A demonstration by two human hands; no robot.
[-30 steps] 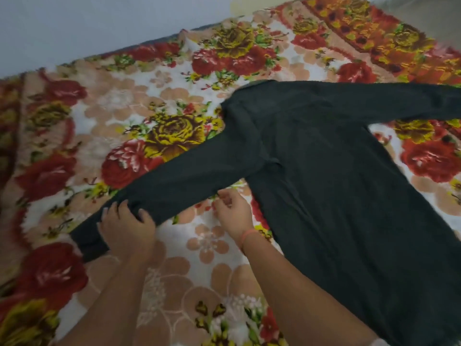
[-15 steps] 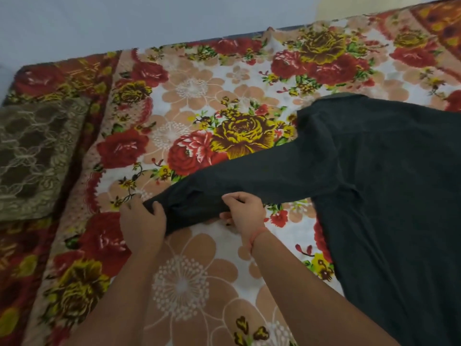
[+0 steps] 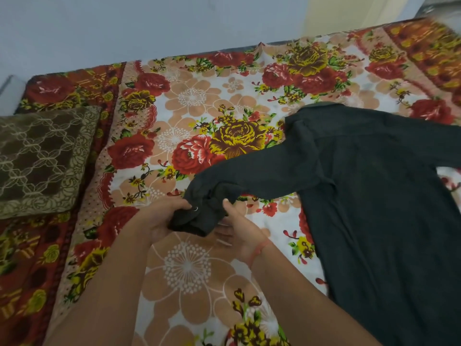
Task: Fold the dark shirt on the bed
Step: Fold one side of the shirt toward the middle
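Note:
The dark shirt (image 3: 379, 196) lies flat on the right half of the bed, its body running toward the lower right corner. One long sleeve stretches left from the shoulder, and its cuff end (image 3: 197, 216) is bunched and lifted off the bedspread. My left hand (image 3: 159, 221) grips the cuff from the left, thumb over the fabric. My right hand (image 3: 237, 233) holds the same cuff from the right and below, fingers partly hidden under the cloth. A red thread circles my right wrist. The other sleeve runs off the right edge.
A floral bedspread (image 3: 189, 268) with red and yellow roses covers the bed. A brown patterned pillow (image 3: 42, 158) lies at the left. A pale wall (image 3: 149, 26) runs along the far side of the bed.
Both hands have gathered the sleeve's cuff end and raised it from the bedspread; before, they pressed the sleeve flat. The sleeve end is now bunched. The view has shifted.

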